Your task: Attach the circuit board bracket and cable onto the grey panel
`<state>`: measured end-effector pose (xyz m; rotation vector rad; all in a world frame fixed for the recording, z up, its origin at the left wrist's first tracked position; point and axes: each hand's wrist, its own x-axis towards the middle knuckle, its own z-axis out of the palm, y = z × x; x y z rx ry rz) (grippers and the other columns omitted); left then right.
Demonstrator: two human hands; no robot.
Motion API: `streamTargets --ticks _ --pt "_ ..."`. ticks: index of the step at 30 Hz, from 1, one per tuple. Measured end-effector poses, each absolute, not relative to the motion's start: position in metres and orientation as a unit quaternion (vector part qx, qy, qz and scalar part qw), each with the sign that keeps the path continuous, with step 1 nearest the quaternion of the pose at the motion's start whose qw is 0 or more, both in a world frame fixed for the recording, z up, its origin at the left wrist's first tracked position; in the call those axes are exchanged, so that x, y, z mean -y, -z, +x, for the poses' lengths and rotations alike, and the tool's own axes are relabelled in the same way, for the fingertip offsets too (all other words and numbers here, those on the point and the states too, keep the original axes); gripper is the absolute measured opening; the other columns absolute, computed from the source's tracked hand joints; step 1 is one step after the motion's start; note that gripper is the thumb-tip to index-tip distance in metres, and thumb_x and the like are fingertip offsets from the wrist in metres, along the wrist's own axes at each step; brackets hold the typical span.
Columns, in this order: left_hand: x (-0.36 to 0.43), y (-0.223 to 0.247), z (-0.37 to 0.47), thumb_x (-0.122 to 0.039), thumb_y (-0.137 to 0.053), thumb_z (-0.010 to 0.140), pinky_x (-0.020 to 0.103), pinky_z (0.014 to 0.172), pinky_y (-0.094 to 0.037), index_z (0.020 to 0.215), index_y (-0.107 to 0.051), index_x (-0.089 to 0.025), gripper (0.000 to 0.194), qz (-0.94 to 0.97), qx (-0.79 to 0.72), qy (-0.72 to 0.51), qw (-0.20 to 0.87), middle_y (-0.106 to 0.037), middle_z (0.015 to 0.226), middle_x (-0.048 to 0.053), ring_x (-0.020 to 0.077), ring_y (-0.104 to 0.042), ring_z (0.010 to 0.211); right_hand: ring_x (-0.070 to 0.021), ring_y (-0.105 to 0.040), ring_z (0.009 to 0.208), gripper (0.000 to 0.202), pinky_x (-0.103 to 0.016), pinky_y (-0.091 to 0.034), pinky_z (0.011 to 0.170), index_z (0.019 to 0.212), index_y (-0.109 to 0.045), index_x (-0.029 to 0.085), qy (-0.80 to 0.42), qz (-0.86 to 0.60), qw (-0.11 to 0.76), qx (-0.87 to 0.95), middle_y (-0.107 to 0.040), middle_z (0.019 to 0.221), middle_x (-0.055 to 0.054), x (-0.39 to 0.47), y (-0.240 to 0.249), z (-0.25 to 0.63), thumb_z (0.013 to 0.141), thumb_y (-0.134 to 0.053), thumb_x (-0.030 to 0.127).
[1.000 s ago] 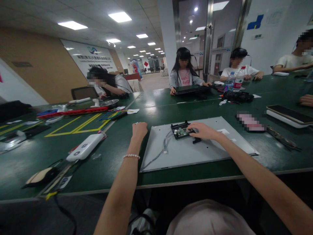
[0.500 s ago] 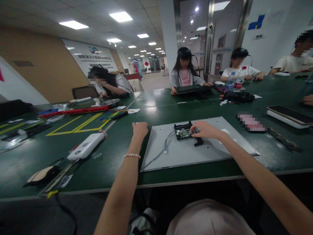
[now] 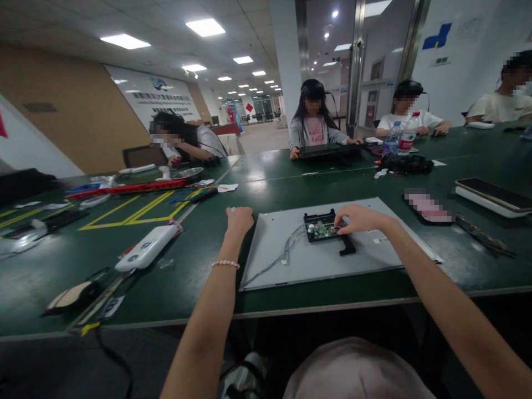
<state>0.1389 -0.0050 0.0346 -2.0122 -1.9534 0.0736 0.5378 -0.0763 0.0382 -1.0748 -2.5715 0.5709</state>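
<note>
A flat grey panel [image 3: 316,266] lies on the green table in front of me. On it rests a black frame [image 3: 347,245] with a green circuit board [image 3: 322,230] inside. Grey-blue cables [image 3: 286,249] run from the frame to the panel's lower left corner. My right hand [image 3: 355,219] pinches the right end of the black frame with thumb and fingers. Beside the panel's upper left corner, my left hand [image 3: 240,220] is closed near the table top; a small pale thing shows at its fingers, too small to name.
To the left lie a white power bank [image 3: 147,248] and a beige pouch [image 3: 70,296]. On the right are a pink phone [image 3: 428,206], a black-topped white device [image 3: 492,198] and glasses [image 3: 484,235]. Bottles [image 3: 407,136] stand farther back, and several people sit around the table.
The black frame with its board has shifted right across the panel, together with my right hand. The cables have followed it. My left hand has hardly moved.
</note>
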Motion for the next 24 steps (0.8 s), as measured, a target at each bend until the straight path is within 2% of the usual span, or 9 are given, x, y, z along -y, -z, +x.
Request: streamTargets --ticks 4,9,15,19,22,24 --pt "0.005 -0.035 0.14 -0.009 -0.041 0.079 0.057 0.102 -0.027 0.095 -0.073 -0.016 0.036 -0.707 0.685 -0.021 0.174 -0.072 0.098 0.017 0.0299 -0.063 0.099 -0.0244 -0.064 0.092 0.022 -0.035 -0.047 0.082 0.09 -0.073 0.024 -0.206 -0.375 0.151 0.891 -0.071 0.098 -0.005 0.076 -0.038 0.539 0.078 -0.066 0.04" --pt "0.007 -0.039 0.142 -0.01 -0.041 0.081 0.057 0.105 -0.023 0.091 -0.074 -0.016 0.035 -0.708 0.675 0.004 0.207 -0.072 0.094 0.015 0.0292 -0.063 0.098 -0.0239 -0.065 0.092 0.028 -0.035 -0.047 0.084 0.095 -0.073 0.023 -0.205 -0.39 0.19 0.877 -0.072 0.1 -0.005 0.076 -0.037 0.537 0.088 -0.054 0.042" --pt "0.012 -0.044 0.147 -0.011 -0.04 0.083 0.051 0.105 -0.025 0.097 -0.072 -0.016 0.035 -0.715 0.659 0.042 0.227 -0.071 0.098 0.015 0.0275 -0.063 0.098 -0.0245 -0.065 0.096 0.027 -0.035 -0.048 0.086 0.1 -0.073 0.022 -0.156 -0.447 0.24 0.847 -0.072 0.103 -0.007 0.073 -0.035 0.538 0.091 -0.051 0.036" --pt "0.016 -0.047 0.145 -0.012 -0.037 0.087 0.045 0.099 -0.031 0.103 -0.07 -0.016 0.037 -0.684 0.684 0.095 0.234 -0.069 0.105 0.016 0.0267 -0.062 0.101 -0.0254 -0.064 0.099 0.029 -0.038 -0.047 0.091 0.102 -0.072 0.021 -0.132 -0.454 0.254 0.844 -0.071 0.105 -0.008 0.071 -0.034 0.539 0.092 -0.048 0.035" --pt "0.018 -0.05 0.143 -0.012 -0.036 0.088 0.042 0.092 -0.037 0.11 -0.067 -0.016 0.038 -0.659 0.707 0.116 0.227 -0.067 0.109 0.016 0.0268 -0.061 0.101 -0.0269 -0.059 0.113 0.036 -0.042 -0.043 0.1 0.116 -0.066 0.022 -0.133 -0.458 0.264 0.838 -0.066 0.119 -0.009 0.069 -0.03 0.539 0.094 -0.046 0.041" --pt "0.018 -0.05 0.143 -0.013 -0.037 0.088 0.041 0.089 -0.04 0.115 -0.065 -0.016 0.039 -0.648 0.721 0.115 0.217 -0.066 0.112 0.016 0.0275 -0.061 0.102 -0.0284 -0.05 0.127 0.05 -0.044 -0.037 0.108 0.134 -0.055 0.023 -0.144 -0.453 0.265 0.839 -0.056 0.137 -0.01 0.066 -0.024 0.539 0.092 -0.047 0.051"
